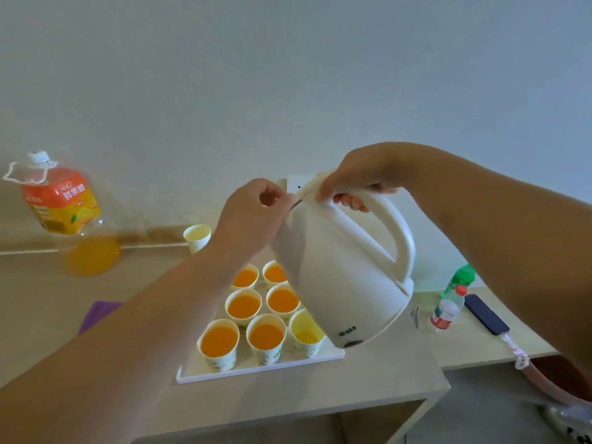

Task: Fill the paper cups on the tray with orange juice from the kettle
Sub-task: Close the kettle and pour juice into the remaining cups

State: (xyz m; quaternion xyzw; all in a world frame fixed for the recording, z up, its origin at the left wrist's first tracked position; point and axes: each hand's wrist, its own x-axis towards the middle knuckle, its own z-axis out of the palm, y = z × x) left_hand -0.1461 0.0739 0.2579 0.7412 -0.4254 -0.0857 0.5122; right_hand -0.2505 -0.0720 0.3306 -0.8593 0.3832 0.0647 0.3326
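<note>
Pouring step. Right hand (355, 184) clamped round kettle (339, 274) handle, kettle tilted above tray (256, 370), right side. Left hand (256, 213) fingers pinch lid (307, 187). Near-right cup (306, 331) part-filled; probably needs a slow top-up next.

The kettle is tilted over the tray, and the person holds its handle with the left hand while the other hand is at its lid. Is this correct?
Not quite. The head view shows the right hand gripping the kettle by its handle; the left hand is the one at the lid. The kettle is indeed tilted over the tray.
</note>
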